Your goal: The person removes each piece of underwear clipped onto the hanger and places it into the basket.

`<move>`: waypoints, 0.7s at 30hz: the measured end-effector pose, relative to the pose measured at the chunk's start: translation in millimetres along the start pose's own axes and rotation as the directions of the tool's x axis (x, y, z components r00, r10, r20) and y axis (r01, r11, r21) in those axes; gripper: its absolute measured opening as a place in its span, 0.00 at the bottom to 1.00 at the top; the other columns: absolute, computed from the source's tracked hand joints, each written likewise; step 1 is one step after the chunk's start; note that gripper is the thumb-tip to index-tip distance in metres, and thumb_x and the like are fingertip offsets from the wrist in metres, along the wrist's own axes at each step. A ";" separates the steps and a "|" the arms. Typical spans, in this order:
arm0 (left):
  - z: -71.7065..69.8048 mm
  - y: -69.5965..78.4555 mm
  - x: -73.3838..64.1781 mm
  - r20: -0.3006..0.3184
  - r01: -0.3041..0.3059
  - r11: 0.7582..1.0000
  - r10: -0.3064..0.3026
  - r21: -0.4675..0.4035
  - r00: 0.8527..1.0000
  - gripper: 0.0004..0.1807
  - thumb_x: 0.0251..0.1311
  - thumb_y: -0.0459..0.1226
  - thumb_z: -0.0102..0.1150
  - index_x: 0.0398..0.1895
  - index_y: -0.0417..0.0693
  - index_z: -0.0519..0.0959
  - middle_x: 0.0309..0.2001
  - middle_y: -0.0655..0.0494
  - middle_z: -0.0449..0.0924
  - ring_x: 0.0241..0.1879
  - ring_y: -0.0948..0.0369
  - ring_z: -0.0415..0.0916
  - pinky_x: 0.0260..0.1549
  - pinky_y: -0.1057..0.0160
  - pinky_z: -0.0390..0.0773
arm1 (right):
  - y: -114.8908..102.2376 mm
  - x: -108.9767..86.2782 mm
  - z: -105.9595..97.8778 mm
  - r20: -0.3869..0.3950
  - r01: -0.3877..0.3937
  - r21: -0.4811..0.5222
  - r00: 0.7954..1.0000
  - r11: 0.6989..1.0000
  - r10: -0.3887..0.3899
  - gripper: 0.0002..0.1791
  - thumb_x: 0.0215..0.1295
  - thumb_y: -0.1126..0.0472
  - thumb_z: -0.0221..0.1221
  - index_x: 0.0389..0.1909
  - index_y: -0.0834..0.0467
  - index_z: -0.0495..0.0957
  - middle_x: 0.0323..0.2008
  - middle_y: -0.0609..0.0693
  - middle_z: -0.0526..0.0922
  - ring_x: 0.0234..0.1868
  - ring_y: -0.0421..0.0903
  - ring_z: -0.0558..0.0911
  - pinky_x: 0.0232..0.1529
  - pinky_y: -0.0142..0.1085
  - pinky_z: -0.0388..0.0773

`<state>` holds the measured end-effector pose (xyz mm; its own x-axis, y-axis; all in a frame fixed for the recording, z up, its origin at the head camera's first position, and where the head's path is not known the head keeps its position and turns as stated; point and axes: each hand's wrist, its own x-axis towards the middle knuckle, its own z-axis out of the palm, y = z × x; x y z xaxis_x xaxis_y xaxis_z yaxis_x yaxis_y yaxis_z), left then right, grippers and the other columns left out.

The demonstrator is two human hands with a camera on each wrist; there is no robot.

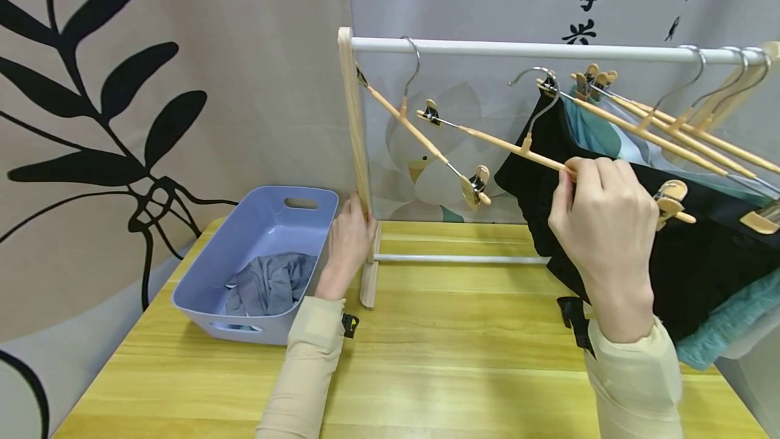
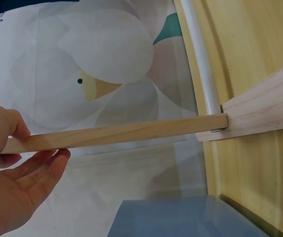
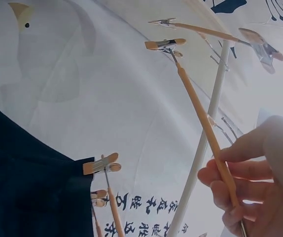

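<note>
My left hand (image 1: 349, 239) holds the wooden upright (image 2: 126, 132) of a small clothes rack, thumb on one side and fingers on the other. A wooden clip hanger (image 1: 496, 142) is gripped by my right hand (image 1: 603, 222) along one arm of its bar. Its metal hook (image 1: 533, 72) shows just below the white rail (image 1: 463, 48), and the clip (image 3: 165, 45) at its far end carries nothing. Another bare clip hanger (image 1: 420, 129) hangs from the rail near the left upright. Black shorts (image 1: 701, 269) hang clipped behind my right hand.
Left of the rack, a blue plastic basket (image 1: 204, 276) holds a crumpled grey-blue garment (image 1: 271, 283). Several more hangers with light blue clothes (image 1: 634, 137) crowd the rail's right end. A white lower bar (image 1: 457, 259) runs close above the wooden table (image 1: 426, 371). Printed curtain (image 1: 256, 87) hangs behind.
</note>
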<state>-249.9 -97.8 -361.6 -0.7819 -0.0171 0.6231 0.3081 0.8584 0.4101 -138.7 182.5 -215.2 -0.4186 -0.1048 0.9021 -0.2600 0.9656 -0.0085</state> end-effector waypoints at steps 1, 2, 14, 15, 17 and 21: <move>-0.2 0.0 0.2 0.004 0.003 1.000 -0.003 0.000 1.000 0.24 0.60 0.33 0.54 0.57 0.28 0.67 0.36 0.36 0.79 0.23 0.43 0.78 0.20 0.51 0.78 | -0.5 2.4 0.8 -0.005 -0.001 0.001 1.000 1.000 0.001 0.16 0.68 0.64 0.47 0.34 0.72 0.78 0.27 0.67 0.80 0.29 0.63 0.75 0.24 0.52 0.71; -0.4 0.3 0.4 0.008 0.008 1.000 -0.008 -0.001 1.000 0.23 0.60 0.33 0.54 0.57 0.28 0.67 0.36 0.37 0.79 0.23 0.43 0.78 0.20 0.51 0.78 | -1.1 4.6 1.6 -0.005 -0.003 -0.002 1.000 1.000 0.003 0.16 0.68 0.63 0.46 0.34 0.72 0.78 0.27 0.67 0.80 0.28 0.63 0.74 0.24 0.51 0.71; -0.6 -0.5 0.7 0.010 0.015 1.000 -0.015 0.005 1.000 0.23 0.60 0.32 0.55 0.56 0.28 0.67 0.35 0.37 0.78 0.24 0.43 0.79 0.21 0.51 0.78 | -9.2 27.2 10.3 -0.011 -0.027 0.017 1.000 0.999 0.027 0.17 0.68 0.64 0.47 0.35 0.73 0.79 0.28 0.67 0.80 0.29 0.63 0.74 0.28 0.53 0.72; -0.7 -0.5 0.7 0.011 0.016 1.000 -0.016 0.005 1.000 0.23 0.60 0.32 0.55 0.56 0.28 0.67 0.35 0.37 0.78 0.24 0.43 0.79 0.20 0.51 0.78 | -9.6 28.4 10.9 -0.011 -0.027 0.017 1.000 0.999 0.027 0.17 0.68 0.64 0.46 0.35 0.73 0.79 0.28 0.67 0.80 0.29 0.63 0.74 0.28 0.53 0.73; -1.0 -0.3 0.6 0.015 0.017 1.000 -0.017 0.006 1.000 0.23 0.60 0.32 0.55 0.57 0.28 0.66 0.35 0.38 0.78 0.23 0.43 0.78 0.20 0.52 0.78 | -10.5 30.9 12.1 -0.009 -0.028 0.017 1.000 0.999 0.028 0.17 0.68 0.64 0.46 0.35 0.73 0.79 0.28 0.67 0.80 0.29 0.63 0.74 0.28 0.53 0.72; -1.3 0.5 0.5 0.022 0.018 1.000 -0.018 0.007 1.000 0.24 0.60 0.32 0.55 0.57 0.28 0.66 0.34 0.38 0.78 0.23 0.44 0.78 0.19 0.53 0.78 | -12.5 34.9 14.6 -0.008 -0.031 0.023 0.999 0.999 0.031 0.17 0.69 0.64 0.47 0.35 0.73 0.79 0.28 0.67 0.80 0.29 0.63 0.75 0.27 0.53 0.72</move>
<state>-249.5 -98.1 -360.2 -0.7991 -0.0209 0.6008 0.2902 0.8618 0.4161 -162.8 163.3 -189.9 -0.4194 -0.0724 0.9049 -0.2667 0.9627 -0.0466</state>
